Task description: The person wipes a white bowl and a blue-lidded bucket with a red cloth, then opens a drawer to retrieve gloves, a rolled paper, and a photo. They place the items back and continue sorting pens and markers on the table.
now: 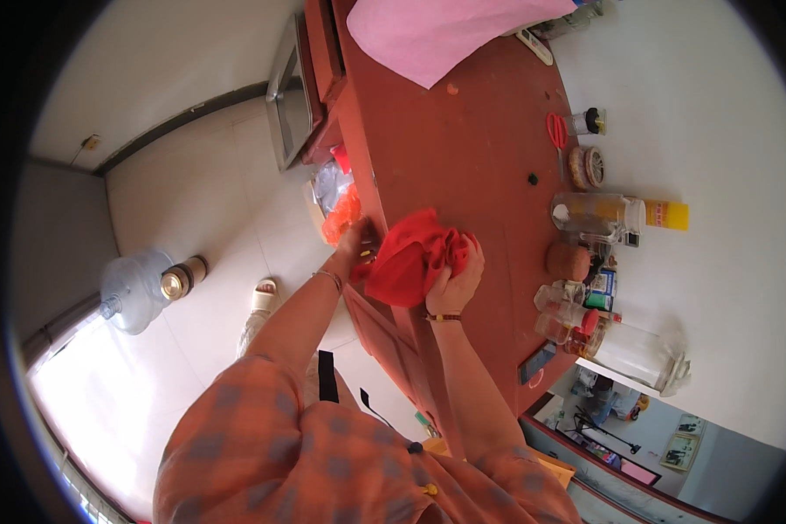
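Observation:
A bunched red cloth [403, 262] is over the front edge of the reddish-brown wooden cabinet top [458, 157]. My right hand [457, 278] grips its gathered right side, fingers curled round the folds. Left of the cloth, my left hand [357, 242] reaches down at an open drawer, close to an orange plastic bag [342, 213]. The fingers of that hand are in shadow and partly hidden, so their hold cannot be made out. A clear plastic bag [331, 183] lies beside the orange one in the drawer.
Red-handled scissors [557, 131], a glass pitcher [589, 213], jars and a phone [537, 362] line the wall side of the top. Pink cloth [432, 33] covers its far end. A large water bottle [134, 288] and a flask [185, 278] stand on the floor at left.

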Action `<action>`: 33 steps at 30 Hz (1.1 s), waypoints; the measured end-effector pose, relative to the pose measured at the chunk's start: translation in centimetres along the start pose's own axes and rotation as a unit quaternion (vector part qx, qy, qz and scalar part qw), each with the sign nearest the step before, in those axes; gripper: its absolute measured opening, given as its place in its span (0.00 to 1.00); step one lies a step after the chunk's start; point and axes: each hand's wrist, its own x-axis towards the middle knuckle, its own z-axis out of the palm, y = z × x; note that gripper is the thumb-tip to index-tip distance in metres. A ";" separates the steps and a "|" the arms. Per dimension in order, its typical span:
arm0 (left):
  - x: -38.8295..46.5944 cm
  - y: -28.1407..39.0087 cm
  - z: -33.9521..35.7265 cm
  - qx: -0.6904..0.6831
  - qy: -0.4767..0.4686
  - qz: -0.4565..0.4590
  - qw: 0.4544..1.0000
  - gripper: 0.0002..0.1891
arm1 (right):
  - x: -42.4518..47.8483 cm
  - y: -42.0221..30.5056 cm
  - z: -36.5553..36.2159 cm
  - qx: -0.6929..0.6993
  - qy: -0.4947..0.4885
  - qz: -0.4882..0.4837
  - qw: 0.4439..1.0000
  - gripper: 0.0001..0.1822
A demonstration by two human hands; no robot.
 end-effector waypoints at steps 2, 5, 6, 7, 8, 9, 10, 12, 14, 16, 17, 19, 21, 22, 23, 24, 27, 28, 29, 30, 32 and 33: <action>0.7 0.3 -0.3 -0.053 -0.025 0.023 0.998 0.19 | 0.2 0.0 0.2 -0.001 0.008 -0.003 1.000 0.28; 1.2 0.0 -1.2 -0.072 -0.040 0.022 0.996 0.20 | -0.1 0.2 0.1 -0.004 0.006 -0.003 1.000 0.28; 1.2 0.2 -1.1 -0.071 -0.044 0.018 0.996 0.20 | 0.1 0.3 0.0 -0.006 0.004 -0.006 1.000 0.28; 1.1 0.3 -1.1 -0.051 -0.022 0.026 0.998 0.20 | 0.1 0.4 0.1 -0.006 0.011 -0.010 1.000 0.27; 0.9 0.4 -1.2 -0.032 0.000 0.033 0.999 0.20 | 0.0 0.5 0.2 -0.005 0.018 -0.014 1.000 0.27; 0.6 0.3 -1.4 -0.016 0.025 0.042 0.999 0.19 | -0.1 0.6 0.2 -0.001 0.021 -0.020 1.000 0.27; 0.9 -0.1 -3.0 -0.028 0.020 0.047 0.998 0.19 | -0.1 0.5 0.2 0.000 0.018 -0.020 1.000 0.27; 1.0 -0.6 -6.9 -0.048 0.010 0.056 0.997 0.19 | 0.1 0.3 0.0 0.001 0.013 -0.017 1.000 0.27; -3.3 0.9 -8.2 -0.028 0.032 0.070 0.997 0.18 | -0.2 0.7 0.2 -0.010 0.018 -0.006 1.000 0.27; -6.8 1.6 -10.4 -0.015 0.071 0.086 0.994 0.17 | -0.2 0.5 0.2 -0.014 0.020 -0.003 1.000 0.27; -7.8 1.8 -12.2 -0.013 0.098 0.093 0.991 0.16 | -0.2 0.5 0.2 -0.017 0.020 -0.005 1.000 0.27; -9.8 1.9 -16.0 -0.048 0.074 0.119 0.989 0.15 | -0.2 0.4 0.2 -0.020 0.024 -0.008 0.999 0.26; -11.7 1.9 -18.8 -0.067 0.096 0.144 0.983 0.14 | -0.3 0.4 0.3 -0.029 0.032 -0.009 0.999 0.26; -11.8 1.9 -20.1 -0.126 0.118 0.161 0.972 0.13 | -0.4 0.5 0.3 -0.028 0.033 -0.011 0.999 0.26; -12.0 1.9 -21.4 -0.137 0.131 0.175 0.966 0.13 | -0.4 0.5 0.4 -0.028 0.035 -0.012 0.999 0.25; -12.2 2.0 -22.4 -0.146 0.139 0.188 0.961 0.13 | -0.5 0.6 0.3 -0.032 0.040 -0.013 0.999 0.25; -8.3 0.1 -32.5 -0.108 0.145 0.187 0.965 0.14 | -0.6 -0.3 0.1 -0.037 0.043 -0.014 0.998 0.25; -7.4 -0.6 -36.1 -0.109 0.138 0.209 0.962 0.15 | -0.5 -0.5 0.3 -0.030 0.038 -0.016 0.999 0.25; -6.8 -1.4 -39.7 -0.110 0.134 0.230 0.958 0.15 | -0.5 -0.5 0.6 -0.022 0.032 -0.017 0.999 0.25; -6.4 -1.9 -42.3 -0.117 0.142 0.236 0.954 0.16 | -0.2 -0.2 0.8 -0.016 0.026 -0.020 0.999 0.25; -7.1 -0.5 -41.4 -0.118 0.157 0.225 0.954 0.16 | -0.5 0.5 0.6 -0.036 0.040 -0.018 0.998 0.25; -7.8 0.1 -40.3 -0.121 0.165 0.219 0.954 0.16 | -0.5 0.9 0.3 -0.045 0.046 -0.017 0.998 0.24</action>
